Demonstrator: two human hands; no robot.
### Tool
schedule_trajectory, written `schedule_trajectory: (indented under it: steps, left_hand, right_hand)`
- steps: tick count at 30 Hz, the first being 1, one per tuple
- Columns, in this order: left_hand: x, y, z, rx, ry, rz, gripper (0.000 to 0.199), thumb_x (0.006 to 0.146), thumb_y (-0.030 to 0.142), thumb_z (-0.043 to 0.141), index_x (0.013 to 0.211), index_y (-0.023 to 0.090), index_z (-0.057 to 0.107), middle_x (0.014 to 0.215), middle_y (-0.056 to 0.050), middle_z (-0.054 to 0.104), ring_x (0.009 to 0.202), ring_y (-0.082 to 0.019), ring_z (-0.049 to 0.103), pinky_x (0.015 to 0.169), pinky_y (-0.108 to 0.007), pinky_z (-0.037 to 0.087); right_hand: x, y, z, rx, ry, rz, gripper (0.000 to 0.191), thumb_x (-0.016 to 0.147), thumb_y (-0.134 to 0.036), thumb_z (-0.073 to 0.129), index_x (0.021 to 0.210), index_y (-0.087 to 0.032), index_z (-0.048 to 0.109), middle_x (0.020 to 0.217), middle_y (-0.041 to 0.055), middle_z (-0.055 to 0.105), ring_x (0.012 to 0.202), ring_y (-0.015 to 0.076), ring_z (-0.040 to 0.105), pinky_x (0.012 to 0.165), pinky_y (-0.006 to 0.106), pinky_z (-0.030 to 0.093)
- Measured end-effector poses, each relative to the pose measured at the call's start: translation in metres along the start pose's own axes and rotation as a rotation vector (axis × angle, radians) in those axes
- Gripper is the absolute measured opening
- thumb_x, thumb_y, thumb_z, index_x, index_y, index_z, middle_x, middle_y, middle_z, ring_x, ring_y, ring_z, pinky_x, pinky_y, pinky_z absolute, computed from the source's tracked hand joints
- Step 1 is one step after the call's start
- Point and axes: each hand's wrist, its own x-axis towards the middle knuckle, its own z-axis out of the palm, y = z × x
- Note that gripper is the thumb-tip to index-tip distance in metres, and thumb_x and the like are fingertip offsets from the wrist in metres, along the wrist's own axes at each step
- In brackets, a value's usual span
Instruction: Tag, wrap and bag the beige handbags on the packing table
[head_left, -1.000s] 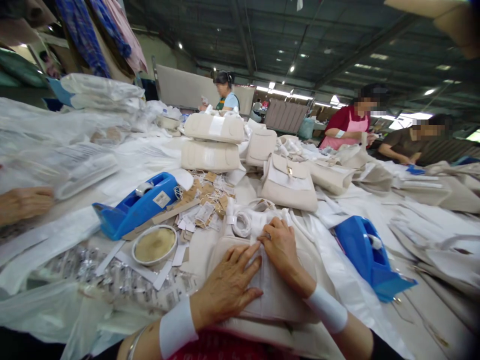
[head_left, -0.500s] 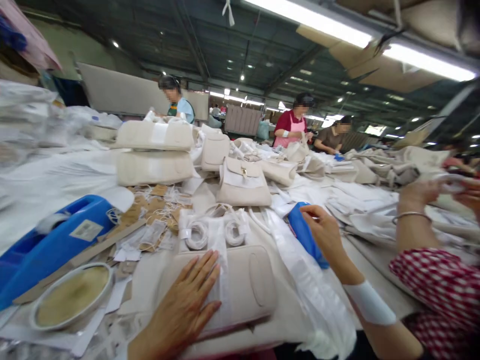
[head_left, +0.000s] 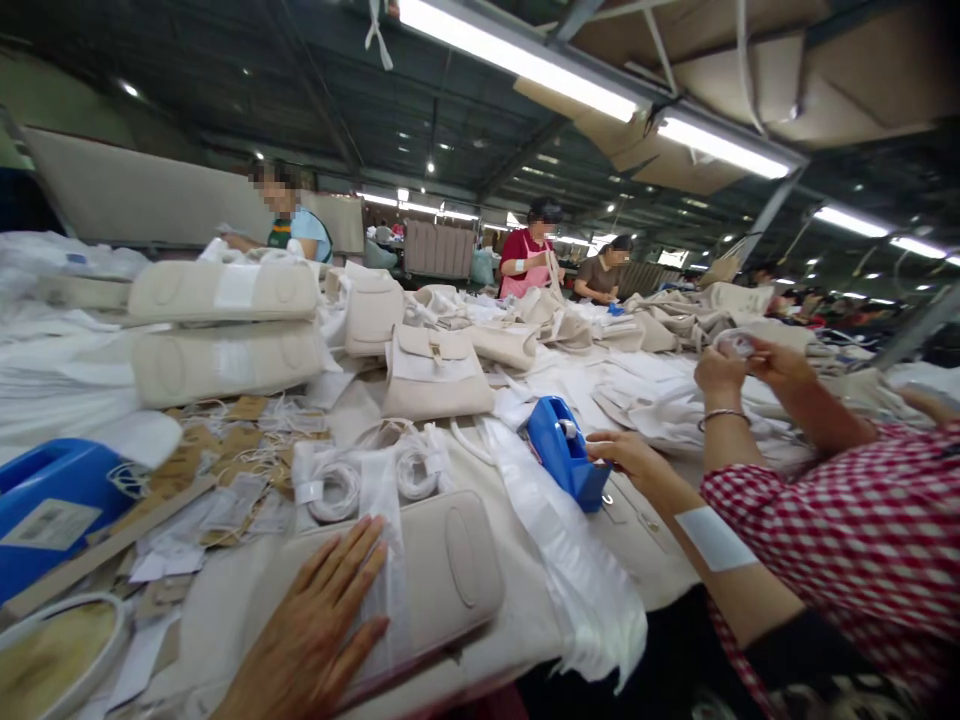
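Note:
My left hand [head_left: 322,610] lies flat, fingers spread, on a cream bag [head_left: 450,555] wrapped with a translucent white band. Two coiled white cords [head_left: 335,490] in clear wrap stick out at the bag's far side. To the right, a blue tape dispenser [head_left: 562,465] stands tilted, its roll visible near the top. My right hand [head_left: 626,455] is at the dispenser's right edge with its fingers pressed together; what lies between the fingertips is too small to make out. A white patch is on that forearm.
Brown tags with strings [head_left: 240,440], a blue container [head_left: 56,520] and a round dish [head_left: 60,655] are at the left. Cream bags [head_left: 439,375] stand behind. A neighbour in a checked sleeve [head_left: 832,510] works close on the right; other people are across the table.
The view has swung right, so most things sit further left. The dispenser has turned and now shows its roll, with my right hand at its right edge. My left hand stays on the bag.

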Motion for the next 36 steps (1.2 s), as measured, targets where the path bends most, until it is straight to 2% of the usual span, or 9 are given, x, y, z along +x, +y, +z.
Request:
schedule_trajectory:
  steps: [6, 13, 18, 22, 25, 28, 30, 32, 36]
  left_hand:
    - [-0.001, -0.005, 0.004, -0.012, 0.009, 0.021, 0.063, 0.089, 0.039, 0.056, 0.146, 0.020, 0.040, 0.155, -0.010, 0.039, 0.138, -0.026, 0.043, 0.115, -0.035, 0.027]
    - [0.000, -0.004, 0.006, -0.073, 0.032, 0.003, 0.063, 0.089, 0.038, 0.056, 0.147, 0.022, 0.039, 0.152, -0.008, 0.043, 0.137, -0.025, 0.045, 0.115, -0.033, 0.028]
    - [0.002, -0.004, 0.004, -0.077, 0.025, 0.006, 0.063, 0.088, 0.038, 0.057, 0.145, 0.017, 0.041, 0.154, -0.011, 0.040, 0.141, -0.025, 0.039, 0.118, -0.033, 0.021]
    - [0.000, -0.001, 0.003, -0.099, 0.010, -0.025, 0.057, 0.090, 0.035, 0.056, 0.143, 0.018, 0.045, 0.155, -0.010, 0.039, 0.142, -0.024, 0.036, 0.119, -0.033, 0.019]
    - [-0.002, 0.004, -0.004, -0.158, -0.070, -0.076, 0.055, 0.092, 0.032, 0.054, 0.144, 0.018, 0.043, 0.156, -0.010, 0.037, 0.145, -0.024, 0.033, 0.119, -0.036, 0.023]
    - [-0.002, 0.008, -0.014, -0.225, -0.183, -0.135, 0.056, 0.094, 0.033, 0.053, 0.145, 0.017, 0.040, 0.158, -0.012, 0.032, 0.148, -0.025, 0.025, 0.120, -0.043, 0.025]
    - [-0.001, 0.010, -0.018, -0.250, -0.247, -0.163, 0.057, 0.094, 0.036, 0.053, 0.145, 0.016, 0.039, 0.159, -0.013, 0.029, 0.149, -0.026, 0.021, 0.120, -0.046, 0.025]
    - [0.000, 0.011, -0.021, -0.262, -0.289, -0.179, 0.058, 0.094, 0.038, 0.054, 0.145, 0.016, 0.039, 0.160, -0.014, 0.027, 0.150, -0.026, 0.020, 0.120, -0.047, 0.025]
    - [-0.001, 0.012, -0.024, -0.297, -0.297, -0.196, 0.059, 0.093, 0.038, 0.055, 0.145, 0.016, 0.038, 0.160, -0.014, 0.026, 0.150, -0.027, 0.018, 0.121, -0.049, 0.024]
  right_hand:
    - [-0.021, -0.009, -0.013, 0.179, 0.148, -0.100, 0.043, 0.057, -0.037, 0.073, 0.093, -0.016, 0.063, 0.065, -0.0001, 0.063, 0.057, 0.0126, 0.052, 0.053, 0.025, 0.035]
    - [-0.083, 0.036, -0.004, 0.192, 0.164, -0.057, 0.038, 0.060, -0.045, 0.071, 0.084, -0.016, 0.066, 0.059, -0.0021, 0.056, 0.050, 0.0117, 0.044, 0.050, 0.026, 0.033]
    - [-0.078, 0.064, 0.011, 0.074, 0.216, -0.041, 0.037, 0.062, -0.052, 0.065, 0.075, -0.017, 0.070, 0.060, 0.0005, 0.058, 0.054, 0.0154, 0.049, 0.053, 0.028, 0.035]
    - [-0.084, 0.065, 0.000, -0.122, 0.299, -0.078, 0.024, 0.060, -0.046, 0.065, 0.062, -0.023, 0.068, 0.053, 0.0015, 0.057, 0.058, 0.0215, 0.052, 0.057, 0.033, 0.038]
    - [-0.100, 0.040, -0.003, -0.368, 0.249, -0.276, 0.012, 0.066, -0.039, 0.065, 0.062, -0.027, 0.068, 0.056, 0.0032, 0.059, 0.064, 0.0248, 0.051, 0.065, 0.037, 0.037]
    - [-0.111, -0.015, 0.021, -0.878, 0.070, -0.850, 0.016, 0.080, -0.027, 0.055, 0.070, -0.028, 0.067, 0.070, 0.0056, 0.065, 0.077, 0.0273, 0.052, 0.075, 0.041, 0.034]
    - [-0.114, -0.060, 0.054, -0.986, -0.102, -1.117, 0.021, 0.081, -0.017, 0.054, 0.064, -0.027, 0.064, 0.068, 0.0052, 0.063, 0.075, 0.0252, 0.050, 0.074, 0.040, 0.031]
    - [-0.117, -0.103, 0.098, -1.004, -0.364, -1.294, 0.026, 0.080, -0.010, 0.056, 0.061, -0.027, 0.063, 0.064, 0.0025, 0.062, 0.073, 0.0225, 0.049, 0.070, 0.038, 0.027]
    - [-0.113, -0.156, 0.185, -1.038, -0.718, -1.467, 0.025, 0.077, -0.005, 0.063, 0.064, -0.026, 0.069, 0.068, -0.0003, 0.068, 0.079, 0.0194, 0.054, 0.075, 0.035, 0.027]
